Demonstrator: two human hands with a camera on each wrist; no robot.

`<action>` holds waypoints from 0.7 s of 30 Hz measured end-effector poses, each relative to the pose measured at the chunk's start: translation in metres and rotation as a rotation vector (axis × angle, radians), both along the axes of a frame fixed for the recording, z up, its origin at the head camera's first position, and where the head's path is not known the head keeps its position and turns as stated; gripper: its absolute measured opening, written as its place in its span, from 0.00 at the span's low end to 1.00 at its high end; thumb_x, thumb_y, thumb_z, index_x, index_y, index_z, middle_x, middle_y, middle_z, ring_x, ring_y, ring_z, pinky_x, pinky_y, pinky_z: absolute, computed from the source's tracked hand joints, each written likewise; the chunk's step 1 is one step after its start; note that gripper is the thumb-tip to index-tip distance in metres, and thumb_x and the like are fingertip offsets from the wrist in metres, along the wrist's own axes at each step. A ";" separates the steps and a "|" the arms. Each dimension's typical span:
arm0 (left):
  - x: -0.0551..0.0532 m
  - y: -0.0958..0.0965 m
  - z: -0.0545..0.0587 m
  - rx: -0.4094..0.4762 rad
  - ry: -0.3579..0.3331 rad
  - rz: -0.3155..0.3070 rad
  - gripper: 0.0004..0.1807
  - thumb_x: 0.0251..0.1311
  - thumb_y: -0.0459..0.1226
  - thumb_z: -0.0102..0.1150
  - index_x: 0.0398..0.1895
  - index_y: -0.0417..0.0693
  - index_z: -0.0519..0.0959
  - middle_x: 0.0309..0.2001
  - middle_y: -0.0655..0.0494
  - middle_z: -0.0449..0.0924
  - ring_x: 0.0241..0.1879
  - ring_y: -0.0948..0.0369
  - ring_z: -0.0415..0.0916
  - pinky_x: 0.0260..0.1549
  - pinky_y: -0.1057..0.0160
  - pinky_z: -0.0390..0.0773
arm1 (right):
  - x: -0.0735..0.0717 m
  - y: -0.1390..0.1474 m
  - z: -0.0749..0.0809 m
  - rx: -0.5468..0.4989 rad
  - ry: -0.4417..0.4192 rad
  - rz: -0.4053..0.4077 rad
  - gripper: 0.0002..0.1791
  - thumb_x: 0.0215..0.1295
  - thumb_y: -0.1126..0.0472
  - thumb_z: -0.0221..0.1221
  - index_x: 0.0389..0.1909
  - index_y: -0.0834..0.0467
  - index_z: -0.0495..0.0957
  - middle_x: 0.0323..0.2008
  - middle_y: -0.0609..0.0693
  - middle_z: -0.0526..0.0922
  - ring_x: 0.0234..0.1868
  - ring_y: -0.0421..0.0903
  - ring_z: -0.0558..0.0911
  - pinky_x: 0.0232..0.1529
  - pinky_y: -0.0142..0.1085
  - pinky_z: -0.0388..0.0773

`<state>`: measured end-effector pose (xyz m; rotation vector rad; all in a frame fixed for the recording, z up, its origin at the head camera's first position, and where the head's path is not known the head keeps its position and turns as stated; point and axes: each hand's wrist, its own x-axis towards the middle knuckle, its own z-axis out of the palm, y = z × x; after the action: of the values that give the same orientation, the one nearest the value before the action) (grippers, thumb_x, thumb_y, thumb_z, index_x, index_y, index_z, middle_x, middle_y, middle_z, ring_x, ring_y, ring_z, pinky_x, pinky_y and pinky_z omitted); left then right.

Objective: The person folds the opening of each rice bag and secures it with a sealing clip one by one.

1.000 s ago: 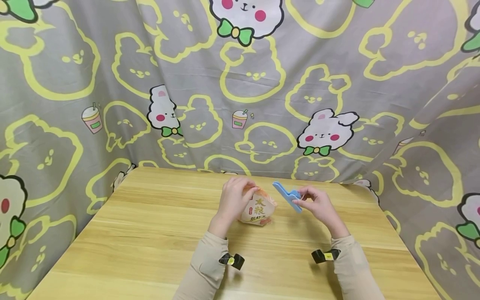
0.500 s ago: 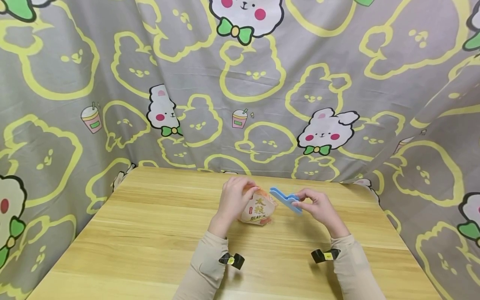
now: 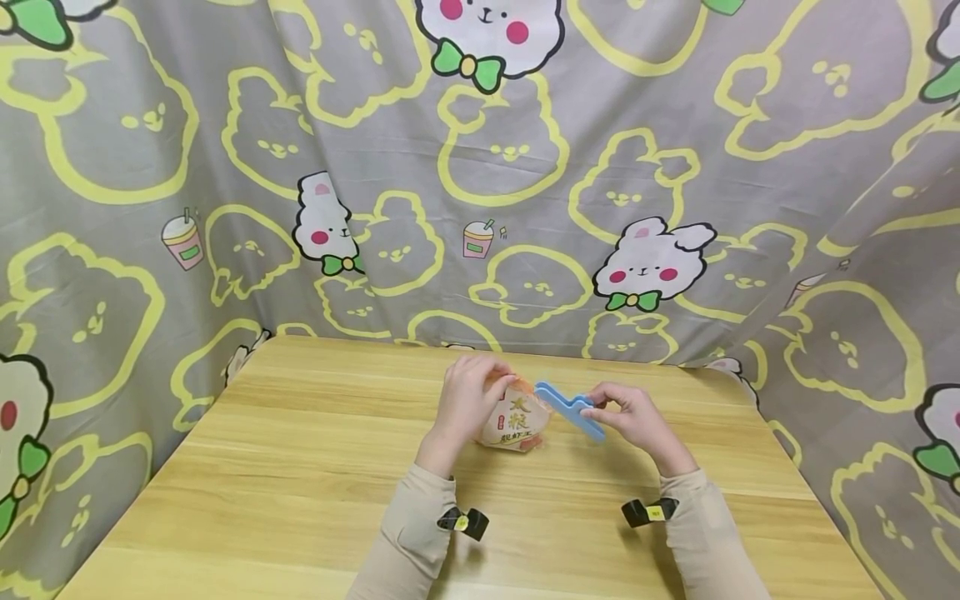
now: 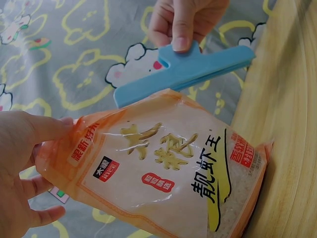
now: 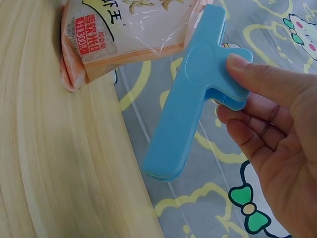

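A small bag of rice (image 3: 512, 421), orange and white with Chinese lettering, stands on the table. My left hand (image 3: 467, 400) pinches its top corner; in the left wrist view the thumb lies on the orange film of the rice bag (image 4: 148, 163). My right hand (image 3: 633, 417) holds a light blue bag clip (image 3: 570, 408) by its grip tabs, thumb on one side and fingers on the other. Seen from the right wrist, the long bars of the bag clip (image 5: 176, 119) lie close together, and its upper end overlaps the bag's edge.
The wooden table (image 3: 300, 467) spreads out around both hands. A grey curtain (image 3: 405, 167) with yellow outlines and cartoon rabbits hangs behind the table and at its sides. Black wrist cameras (image 3: 468, 522) sit on both sleeves.
My right hand has brought the bag clip a little left and down, so its upper end now meets the bag's top edge. The left hand and the bag have stayed in place.
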<state>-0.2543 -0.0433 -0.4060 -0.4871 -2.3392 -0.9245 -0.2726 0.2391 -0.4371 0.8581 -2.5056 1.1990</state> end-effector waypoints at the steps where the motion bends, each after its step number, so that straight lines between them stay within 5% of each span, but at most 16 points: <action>1: 0.000 0.000 0.000 -0.001 0.000 -0.001 0.07 0.59 0.44 0.65 0.35 0.53 0.83 0.38 0.60 0.86 0.46 0.56 0.78 0.50 0.51 0.73 | 0.000 0.000 0.000 0.001 -0.001 0.002 0.06 0.56 0.64 0.68 0.32 0.49 0.83 0.30 0.43 0.85 0.32 0.34 0.78 0.37 0.31 0.76; 21: 0.001 0.000 0.000 0.002 0.004 -0.005 0.07 0.60 0.44 0.65 0.35 0.52 0.83 0.38 0.59 0.86 0.46 0.55 0.78 0.51 0.50 0.73 | -0.003 -0.008 -0.010 -0.010 -0.011 0.034 0.04 0.58 0.64 0.67 0.34 0.53 0.84 0.29 0.46 0.85 0.31 0.34 0.78 0.35 0.32 0.77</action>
<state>-0.2529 -0.0432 -0.4055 -0.4939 -2.3344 -0.9275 -0.2752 0.2309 -0.4469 0.8975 -2.5009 1.2293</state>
